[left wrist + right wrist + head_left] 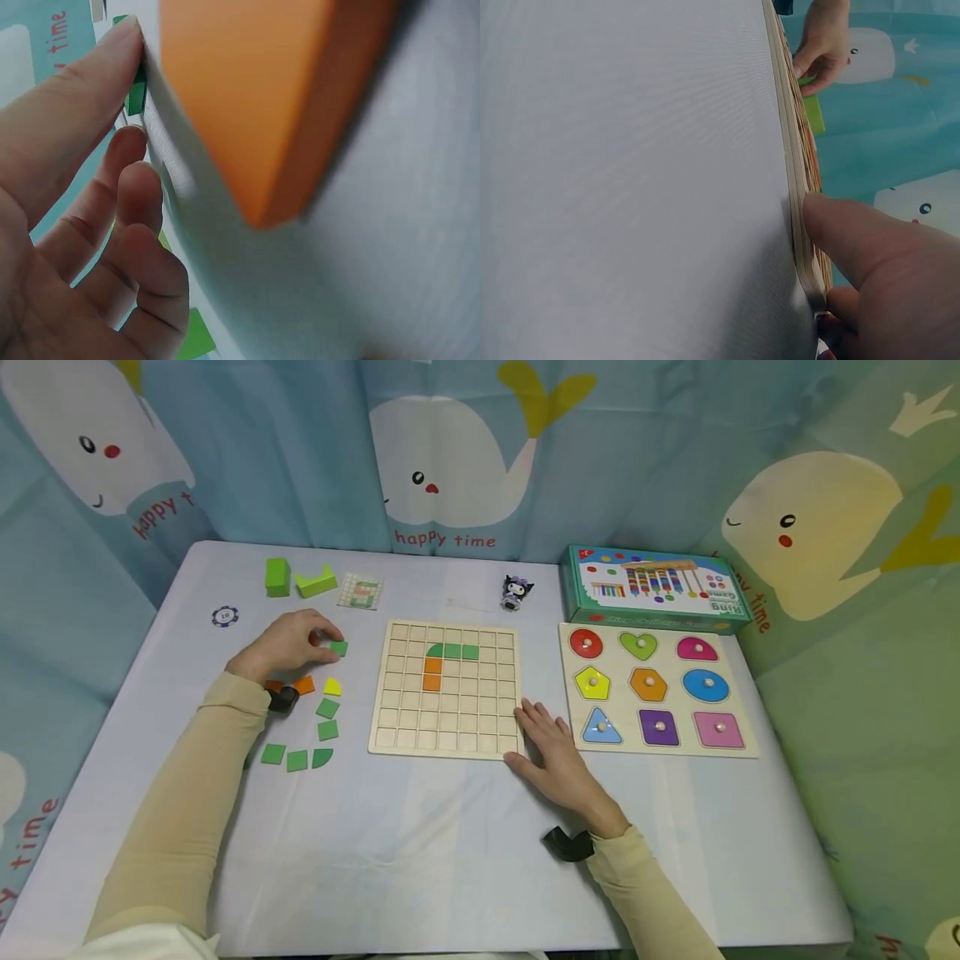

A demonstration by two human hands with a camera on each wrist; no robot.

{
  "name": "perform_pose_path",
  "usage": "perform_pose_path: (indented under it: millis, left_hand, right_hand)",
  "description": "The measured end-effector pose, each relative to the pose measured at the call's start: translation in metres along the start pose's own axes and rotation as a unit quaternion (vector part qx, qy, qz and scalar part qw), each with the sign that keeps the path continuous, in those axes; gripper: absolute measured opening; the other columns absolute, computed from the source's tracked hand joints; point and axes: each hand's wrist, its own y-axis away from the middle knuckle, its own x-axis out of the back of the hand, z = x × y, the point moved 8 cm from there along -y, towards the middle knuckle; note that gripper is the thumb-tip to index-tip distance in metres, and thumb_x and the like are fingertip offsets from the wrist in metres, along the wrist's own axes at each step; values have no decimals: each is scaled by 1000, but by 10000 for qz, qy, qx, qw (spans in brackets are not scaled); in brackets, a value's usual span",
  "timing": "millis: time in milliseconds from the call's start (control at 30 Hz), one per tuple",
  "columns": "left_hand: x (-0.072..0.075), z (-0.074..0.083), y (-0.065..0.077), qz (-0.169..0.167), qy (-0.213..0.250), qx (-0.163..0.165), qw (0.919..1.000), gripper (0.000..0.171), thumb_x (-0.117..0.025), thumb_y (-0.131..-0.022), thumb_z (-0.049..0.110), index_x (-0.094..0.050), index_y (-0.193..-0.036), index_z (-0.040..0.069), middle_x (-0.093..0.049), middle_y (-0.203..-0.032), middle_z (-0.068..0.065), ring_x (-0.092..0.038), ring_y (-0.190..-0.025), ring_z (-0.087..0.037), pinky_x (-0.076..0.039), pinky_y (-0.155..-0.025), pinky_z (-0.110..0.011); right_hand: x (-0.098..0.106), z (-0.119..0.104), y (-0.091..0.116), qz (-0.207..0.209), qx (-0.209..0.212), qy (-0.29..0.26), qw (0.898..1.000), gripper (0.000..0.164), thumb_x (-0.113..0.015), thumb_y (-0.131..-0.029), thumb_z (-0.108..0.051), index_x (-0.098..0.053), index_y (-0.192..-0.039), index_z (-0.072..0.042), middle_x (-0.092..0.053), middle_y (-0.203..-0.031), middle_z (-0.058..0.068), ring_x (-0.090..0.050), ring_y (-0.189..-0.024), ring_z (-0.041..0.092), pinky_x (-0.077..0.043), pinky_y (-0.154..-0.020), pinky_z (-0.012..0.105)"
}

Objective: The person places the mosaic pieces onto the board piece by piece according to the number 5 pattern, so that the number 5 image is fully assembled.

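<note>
In the head view my left hand (pixel 288 643) is left of the wooden grid board (pixel 405 727), pinching a green square tile (pixel 340 648) between thumb and index finger. The left wrist view shows the thumb over this green tile (pixel 136 97) and an index fingertip at its lower end. My right hand (pixel 558 764) rests at the board's lower right corner, its fingers along the right edge and the thumb (pixel 840 221) against the near edge. On the grid lie a green quarter-round tile (pixel 435 651), green squares (pixel 461 652) in the same row and orange squares (pixel 432 674) below.
Loose green tiles (pixel 297 761), an orange tile (pixel 304 685) and a yellow piece (pixel 332 687) lie below the left hand. Behind are green blocks (pixel 277 577), a pattern card (pixel 362 591) and a figurine (pixel 516 592). A shape puzzle (pixel 615 677) and a box (pixel 652 585) stand right.
</note>
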Motion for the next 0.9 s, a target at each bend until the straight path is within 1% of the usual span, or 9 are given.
perform_pose_path:
  millis: [133, 267, 367, 500, 700, 900]
  left_hand:
    - [1, 3, 0, 71, -84, -19, 9999, 30, -78, -86, 13, -70, -111, 1, -59, -106, -15, -50, -92, -31, -40, -83, -45]
    - [2, 3, 1, 16, -146, 82, 9999, 32, -77, -87, 16, -68, -113, 0, -61, -103, -16, -50, -89, -31, -41, -80, -45]
    - [3, 2, 2, -25, -101, 204, 9997, 33, -76, -88, 18, -67, -115, 1, -62, -104, -15, -50, -89, -30, -41, -79, -44]
    - [4, 0, 3, 59, 3, 278, 9996, 33, -74, -90, 19, -66, -118, 2, -63, -105, -15, -52, -89, -30, -42, -79, -43]
    - [5, 3, 2, 171, 70, 214, 9996, 34, -72, -91, 20, -66, -120, 4, -63, -108, -14, -53, -90, -29, -42, -80, -42]
    - [8, 11, 4, 323, 104, 34, 9994, 35, -71, -92, 21, -65, -122, 4, -63, -111, -14, -54, -91, -29, -42, -79, -43]
  right_hand:
    - [1, 0, 0, 10, -13, 9, 10000, 73, -69, -93, -33, -36, -149, 0, -27, -157, 14, -14, -145, 32, -5, -112, 56]
    - [0, 1, 0, 1, -22, -6, 10000, 73, -68, -93, -32, -36, -149, 0, -27, -157, 14, -14, -145, 32, -5, -112, 56]
    - [0, 0, 0, 5, -14, -8, 10000, 73, -69, -93, -32, -36, -149, 0, -27, -157, 14, -14, -145, 32, -5, -112, 57]
    - [0, 0, 0, 15, -3, 4, 10000, 73, -69, -93, -32, -36, -149, 0, -26, -157, 14, -14, -145, 32, -5, -112, 57]
    - [0, 0, 0, -10, -30, 37, 10000, 73, -69, -93, -32, -36, -150, -1, -26, -157, 13, -14, -146, 30, -5, -113, 55]
    - [0, 0, 0, -9, -15, 40, 10000, 72, -69, -93, -31, -36, -149, 0, -26, -157, 13, -14, -146, 30, -5, -112, 56]
